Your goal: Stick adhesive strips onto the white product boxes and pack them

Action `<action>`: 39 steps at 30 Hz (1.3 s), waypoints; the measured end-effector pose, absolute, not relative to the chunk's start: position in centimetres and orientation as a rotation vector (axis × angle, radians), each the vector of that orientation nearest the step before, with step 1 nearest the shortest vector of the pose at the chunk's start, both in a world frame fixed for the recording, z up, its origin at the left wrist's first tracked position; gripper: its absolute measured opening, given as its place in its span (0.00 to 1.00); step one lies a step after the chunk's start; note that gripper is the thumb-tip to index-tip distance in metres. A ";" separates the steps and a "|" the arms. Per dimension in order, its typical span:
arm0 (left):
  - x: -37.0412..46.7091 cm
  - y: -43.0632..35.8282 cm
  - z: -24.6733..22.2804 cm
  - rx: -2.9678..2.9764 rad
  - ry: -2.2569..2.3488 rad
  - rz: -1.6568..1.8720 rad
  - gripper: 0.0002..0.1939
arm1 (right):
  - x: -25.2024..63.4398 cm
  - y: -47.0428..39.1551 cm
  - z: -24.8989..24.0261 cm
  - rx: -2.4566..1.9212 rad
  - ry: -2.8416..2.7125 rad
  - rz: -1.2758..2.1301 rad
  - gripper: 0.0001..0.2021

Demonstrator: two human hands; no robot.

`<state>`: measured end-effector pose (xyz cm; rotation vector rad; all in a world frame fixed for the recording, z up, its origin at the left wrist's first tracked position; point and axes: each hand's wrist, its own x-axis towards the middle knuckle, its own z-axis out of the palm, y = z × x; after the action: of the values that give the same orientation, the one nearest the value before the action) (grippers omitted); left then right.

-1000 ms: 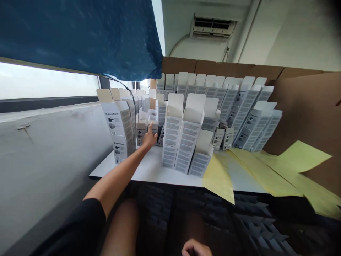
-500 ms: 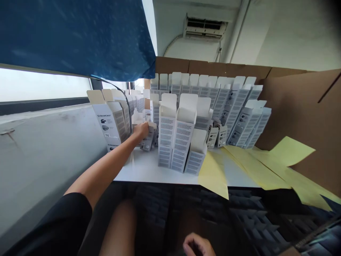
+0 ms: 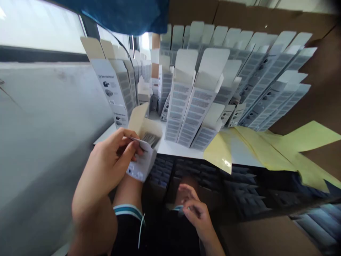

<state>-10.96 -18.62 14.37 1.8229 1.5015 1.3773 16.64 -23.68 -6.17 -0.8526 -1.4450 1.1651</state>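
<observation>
**Carton lifted off the table edge**

Small white carton [image 3: 142, 156] sits clamped in my left hand [image 3: 106, 170], flap open, just in front of the white table [image 3: 160, 147] — rows of upright cartons [image 3: 194, 96] behind. My right hand [image 3: 194, 209] hovers low, fingers loosely apart, holding nothing I can make out.

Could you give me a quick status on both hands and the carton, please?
Left hand grips small open carton, flap up, at table edge. Right hand low, fingers curled, contents unclear. Upright cartons crowd the table behind.
</observation>
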 end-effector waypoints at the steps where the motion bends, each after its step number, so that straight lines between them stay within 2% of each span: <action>1: -10.6 -19.5 13.6 1.782 1.385 1.335 0.03 | 16.6 -23.9 -5.7 -0.794 -1.449 1.180 0.12; 6: -8.1 -19.4 9.1 1.513 0.871 0.998 0.07 | 16.8 -25.3 -3.3 -0.667 -1.543 1.334 0.05; 12: -6.3 -17.0 3.7 1.258 0.617 0.986 0.11 | 16.3 -24.8 -4.7 -0.667 -1.473 1.463 0.03; 16: -5.7 -16.4 2.0 1.169 0.672 1.133 0.11 | 14.8 -24.5 -6.4 -0.720 -1.355 1.453 0.05; 22: -4.9 -17.9 -0.7 1.227 0.905 1.444 0.08 | 13.1 -25.0 -7.9 -0.835 -1.261 1.438 0.15; 26: -4.9 -19.4 -3.1 1.410 1.031 1.503 0.22 | 12.8 -24.9 -8.4 -0.864 -1.182 1.505 0.16; 28: -5.2 -20.2 -4.2 1.583 1.022 1.428 0.25 | 13.0 -24.7 -8.2 -0.884 -1.085 1.558 0.16; 35: -7.4 -24.1 -5.2 2.035 0.877 0.826 0.41 | 14.5 -24.1 -6.3 -0.883 -0.902 1.733 0.15; 37: -7.9 -24.5 -4.7 2.080 0.866 0.729 0.40 | 14.5 -24.0 -5.9 -0.860 -0.890 1.773 0.13; 39: -8.2 -24.2 -4.2 2.096 0.873 0.748 0.32 | 14.4 -24.0 -5.7 -0.855 -0.896 1.784 0.13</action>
<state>-8.20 -24.24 -4.21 2.0958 0.8730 0.7477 14.42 -24.05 -5.73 -0.8552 -0.8965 1.7840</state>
